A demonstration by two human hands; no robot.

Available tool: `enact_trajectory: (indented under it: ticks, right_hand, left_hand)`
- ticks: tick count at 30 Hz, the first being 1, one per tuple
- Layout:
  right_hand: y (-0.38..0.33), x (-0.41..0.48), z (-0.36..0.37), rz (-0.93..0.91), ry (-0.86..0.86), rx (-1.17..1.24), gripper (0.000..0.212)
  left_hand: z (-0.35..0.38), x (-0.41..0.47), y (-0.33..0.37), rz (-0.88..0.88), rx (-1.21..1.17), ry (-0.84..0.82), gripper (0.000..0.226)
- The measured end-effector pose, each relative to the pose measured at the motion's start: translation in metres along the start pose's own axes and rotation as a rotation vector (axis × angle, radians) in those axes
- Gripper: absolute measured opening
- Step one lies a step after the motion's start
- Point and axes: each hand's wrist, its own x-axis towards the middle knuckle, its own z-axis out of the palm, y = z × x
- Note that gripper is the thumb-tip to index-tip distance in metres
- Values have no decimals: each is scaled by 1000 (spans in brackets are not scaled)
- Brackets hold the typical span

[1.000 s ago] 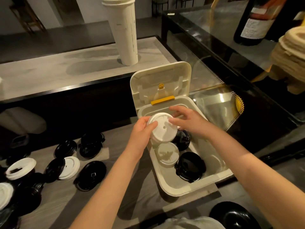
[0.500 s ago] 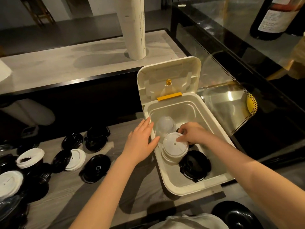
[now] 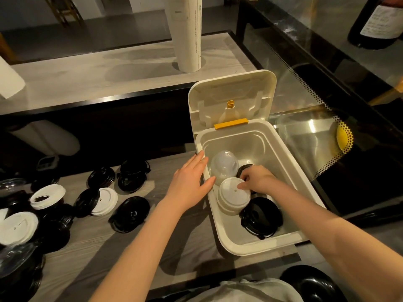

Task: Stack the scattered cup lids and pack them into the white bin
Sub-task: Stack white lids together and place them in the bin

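Change: a second ago both hands held the white lid stack (image 3: 233, 198) up over the white bin (image 3: 259, 250). Now it's down inside, standing on the bin floor, much as it stood half a second ago.
Left hand: the left hand (image 3: 189, 184) has let go of the stack. It lies flat with fingers straight on the bin's near-left rim, thumb hooked over the edge, holding nothing.
Right hand: the right hand (image 3: 258, 179) is down in the bin with its fingers curled. One fingertip touches the top of the white lid stack at its far edge. Whether the hand actually grips the stack, I cannot tell.
White lid stack: it sits just below the right hand's fingertips and just right of the left thumb, with the bin wall between it and the left palm.
Clear dome lid (image 3: 224, 168): inside the bin, just beyond the white stack, between the two hands.
Black lid stack (image 3: 262, 217): in the bin under the right wrist, touching the white stack's near-right side. More black lids (image 3: 243, 171) peek out behind the right hand's knuckles.
Bin cover (image 3: 231, 94): it stands open beyond both hands.
Loose lids: a black lid (image 3: 130, 211) and a white lid (image 3: 105, 201) lie on the table (image 3: 91, 253), out to the left of the left forearm.
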Motion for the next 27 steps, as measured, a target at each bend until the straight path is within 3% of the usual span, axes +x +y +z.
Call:
enact_trajectory:
  ticks: [5, 8, 11, 17, 24, 27]
  right_hand:
    - [-11, -2, 3, -21, 50, -238, 22]
    - [-11, -14, 2, -157, 116, -321, 40]
    - [-12, -27, 3, -335, 17, -307, 63]
    - [-26, -28, 19, -413, 39, -625, 45]
    - [-25, -31, 19, -400, 53, -550, 46]
    - [-35, -35, 4, -376, 171, -379, 46]
  left_hand:
    - [0, 1, 0, 2, 38, -12, 64]
    - [-1, 1, -2, 21, 84, -21, 65]
    - [-5, 2, -5, 35, 157, -44, 65]
    - [-9, 2, -5, 26, 204, -51, 64]
    - [-13, 1, -10, 42, 237, -64, 63]
    - [-20, -2, -24, 9, 270, -76, 62]
